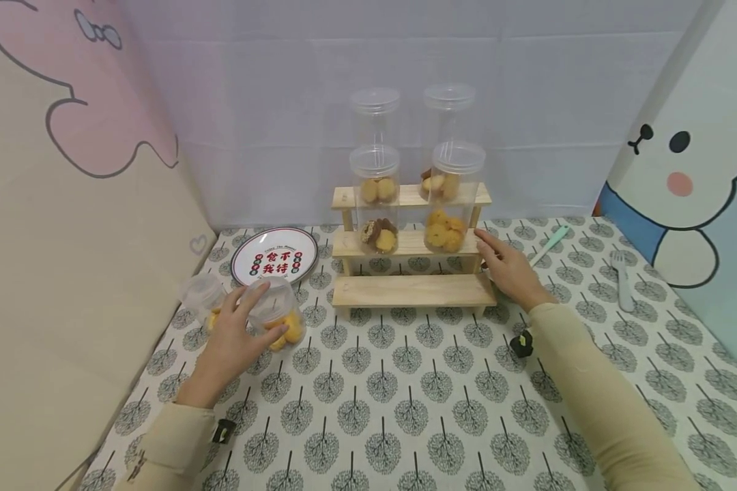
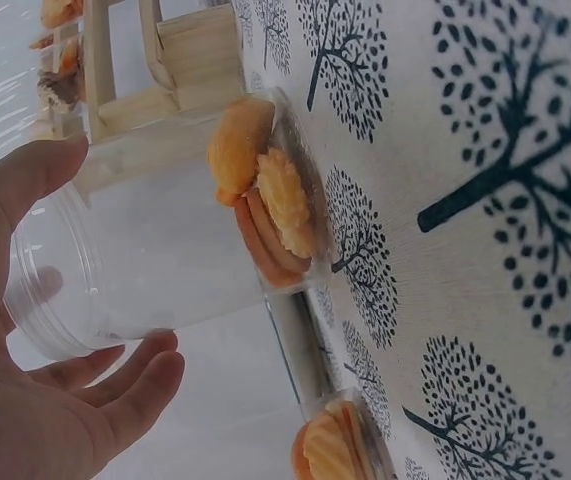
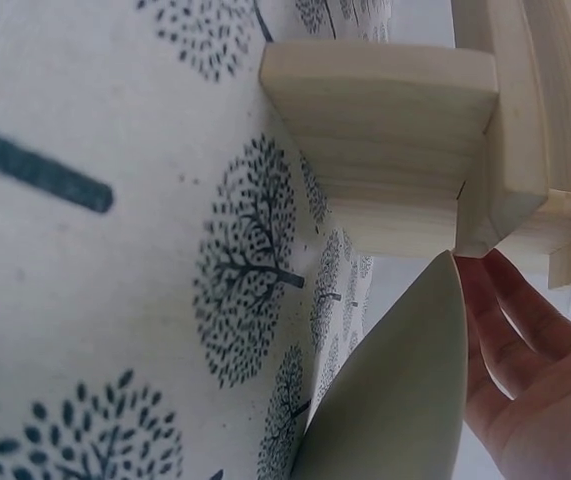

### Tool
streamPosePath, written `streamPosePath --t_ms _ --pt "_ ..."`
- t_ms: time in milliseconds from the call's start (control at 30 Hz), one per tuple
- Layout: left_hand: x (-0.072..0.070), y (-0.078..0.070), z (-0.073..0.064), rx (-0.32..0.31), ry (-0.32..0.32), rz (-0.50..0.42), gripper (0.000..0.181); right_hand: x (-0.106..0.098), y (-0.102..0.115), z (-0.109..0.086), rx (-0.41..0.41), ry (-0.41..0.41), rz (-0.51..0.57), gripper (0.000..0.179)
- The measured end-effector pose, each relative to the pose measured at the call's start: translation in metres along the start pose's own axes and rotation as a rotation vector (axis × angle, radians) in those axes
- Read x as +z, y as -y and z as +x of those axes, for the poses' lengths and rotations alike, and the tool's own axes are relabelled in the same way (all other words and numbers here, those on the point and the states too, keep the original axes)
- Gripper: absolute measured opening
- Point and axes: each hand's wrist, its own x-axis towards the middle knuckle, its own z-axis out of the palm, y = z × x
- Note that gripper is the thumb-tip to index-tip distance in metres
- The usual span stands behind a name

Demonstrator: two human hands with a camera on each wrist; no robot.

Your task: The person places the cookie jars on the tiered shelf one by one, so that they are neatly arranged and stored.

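Note:
My left hand spreads its thumb and fingers around the upper part of a clear lidded jar with yellow cookies in its base. The jar stands upright on the cloth; whether every finger touches it is hard to see. My right hand reaches with extended fingers to the right end of the stepped wooden rack, at its middle step. Part of that hand shows behind the rack in the right wrist view. Four-sided view aside, several cookie jars stand on the rack's upper two steps.
Another clear jar with cookies stands left of my left hand. Behind it lies a white plate with red lettering. A mint-handled utensil and a pale fork lie at the right. Fabric walls enclose the table.

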Motion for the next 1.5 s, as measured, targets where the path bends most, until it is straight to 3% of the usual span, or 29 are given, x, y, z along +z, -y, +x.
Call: streamPosePath --t_ms 433,733,900,1033,1267,1500 --pt "-0.002 -0.001 0.003 -0.019 0.005 -0.055 0.089 -0.003 0.001 -0.003 0.014 -0.002 0.034 0.057" --pt "-0.004 -0.009 0.01 0.017 -0.025 -0.091 0.088 -0.005 -0.002 -0.002 0.014 -0.01 0.031 0.058" --pt "-0.008 -0.024 0.018 0.058 -0.061 -0.129 0.088 -0.005 -0.003 -0.001 0.02 -0.008 0.044 0.059" --pt "-0.009 -0.043 0.026 0.072 -0.043 -0.169 0.087 -0.005 -0.003 -0.002 0.017 -0.004 0.045 0.059" --pt "-0.001 -0.079 0.044 0.192 -0.038 -0.212 0.087 -0.004 -0.003 -0.002 0.012 0.002 0.039 0.058" --pt "0.008 -0.104 0.057 0.257 0.002 -0.242 0.085 -0.001 -0.001 0.001 -0.004 -0.001 0.024 0.059"
